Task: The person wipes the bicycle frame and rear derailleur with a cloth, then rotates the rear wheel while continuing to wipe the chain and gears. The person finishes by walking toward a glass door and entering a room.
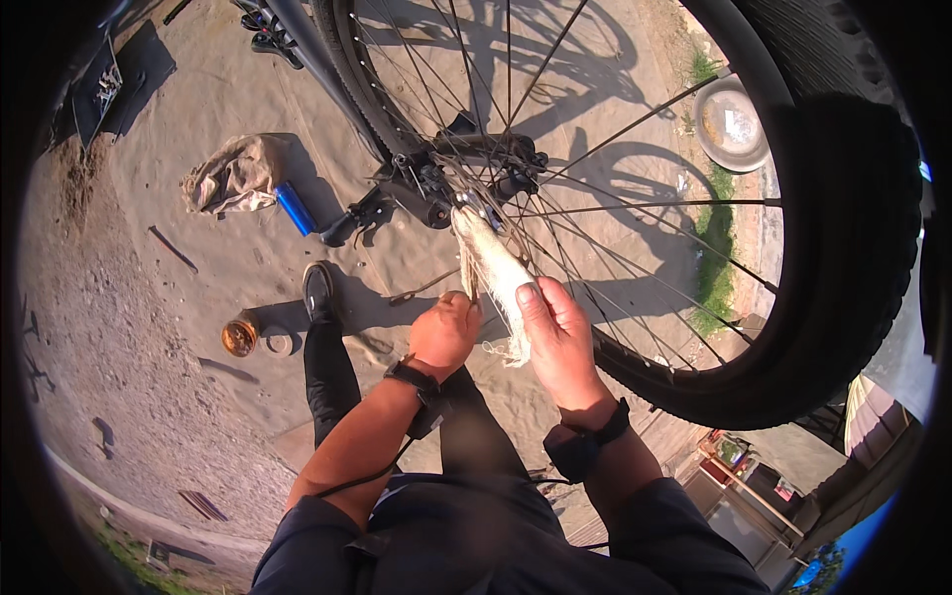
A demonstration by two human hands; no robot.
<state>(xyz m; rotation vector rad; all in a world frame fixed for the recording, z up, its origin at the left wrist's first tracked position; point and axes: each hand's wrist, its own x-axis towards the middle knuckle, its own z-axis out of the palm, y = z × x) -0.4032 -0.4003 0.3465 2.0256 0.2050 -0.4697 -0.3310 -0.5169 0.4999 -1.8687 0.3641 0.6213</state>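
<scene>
A strip of frayed, off-white rag [493, 260] runs down from the hub [516, 183] of a bicycle wheel [684, 392], passing among the spokes. My right hand [562, 342] pinches its wider length between thumb and fingers, right beside the spokes. Closed in a fist, my left hand [444, 332] grips the rag's other, narrower end, which hangs down to it from the hub. How the rag passes round the hub is partly hidden. The wheel is mounted on a dark bicycle frame [322, 74].
On the sandy ground to the left lie a crumpled beige cloth [238, 177], a blue cylinder [295, 208] and a jar with brown contents [239, 338], with a round lid [279, 341] beside it. A metal basin [732, 127] stands at the far right behind the wheel.
</scene>
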